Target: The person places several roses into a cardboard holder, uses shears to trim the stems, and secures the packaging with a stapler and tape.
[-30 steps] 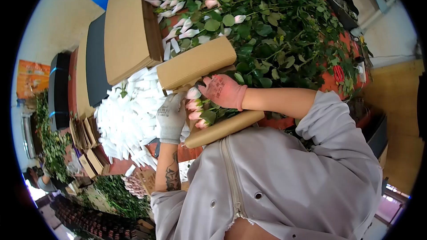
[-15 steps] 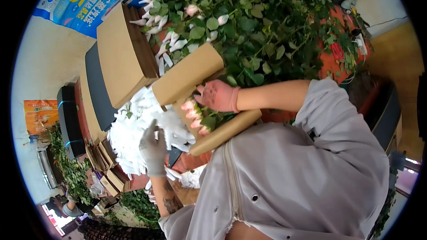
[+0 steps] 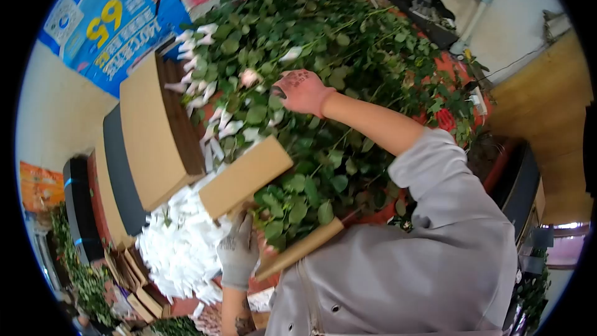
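Note:
My left hand point(image 3: 238, 252), in a pale grey glove, is against the left end of a cardboard wrap, beside pink rose heads point(image 3: 267, 247) mostly hidden by leaves. Its fingers are close together; what they grip is hidden. The wrap has an upper flap point(image 3: 246, 177) and a lower flap point(image 3: 300, 250), with leafy rose stems point(image 3: 292, 208) between them. My right hand point(image 3: 303, 93), in a pink glove, is over the large heap of roses point(image 3: 348, 56). Its thumb and fingers are curved and apart, with nothing visible between them. A pale pink rose point(image 3: 250, 78) is to its left.
White foam sleeves point(image 3: 183, 236) are piled left of the wrap. A stack of cardboard sheets point(image 3: 152, 130) stands behind them. Rose heads in white sleeves point(image 3: 205, 87) line the heap's left edge. Red-handled scissors point(image 3: 445, 119) and a power strip point(image 3: 478, 102) are at the right.
My right hand has left the wrapped roses and moved up over the heap. My left hand has moved from the white sleeves back to the wrap. The view has shifted.

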The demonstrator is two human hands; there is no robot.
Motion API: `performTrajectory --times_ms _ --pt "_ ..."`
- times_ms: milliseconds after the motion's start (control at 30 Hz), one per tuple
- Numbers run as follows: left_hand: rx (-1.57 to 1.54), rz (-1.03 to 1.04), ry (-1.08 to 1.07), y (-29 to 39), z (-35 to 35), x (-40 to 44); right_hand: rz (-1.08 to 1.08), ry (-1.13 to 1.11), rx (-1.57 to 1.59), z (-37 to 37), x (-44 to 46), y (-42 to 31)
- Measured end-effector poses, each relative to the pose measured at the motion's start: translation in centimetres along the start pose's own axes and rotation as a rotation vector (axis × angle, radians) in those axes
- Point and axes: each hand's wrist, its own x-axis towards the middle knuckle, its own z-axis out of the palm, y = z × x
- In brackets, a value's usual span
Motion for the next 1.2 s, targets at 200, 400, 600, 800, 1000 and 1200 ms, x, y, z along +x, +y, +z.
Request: performTrajectory --times_ms 200,400,600,800,1000,1200 --pt "0.019 -0.018 -0.014 -0.2 0.5 0.3 -0.112 -0.118 -1.087 12.3 1.5 12.5" --pt "-0.011 -0.020 0.004 0.1 0.3 0.4 0.018 0.171 -0.397 -3.1 -1.0 9.8" --pt "0.001 -0.044 -0.008 -0.4 0.6 -0.1 0.294 1.054 -0.009 -24.5 -9.4 22.2" --pt "-0.002 0.026 0.102 -0.1 1.7 -0.1 0.092 1.512 0.873 -37.6 -16.1 24.8" --pt "0.009 -0.062 -0.041 0.8 0.1 -0.5 -0.364 1.572 0.860 -40.7 -13.3 17.9" --pt "-0.003 -0.073 -0.081 1.1 -0.1 -0.8 0.402 1.046 -0.072 -35.4 -8.6 15.6"
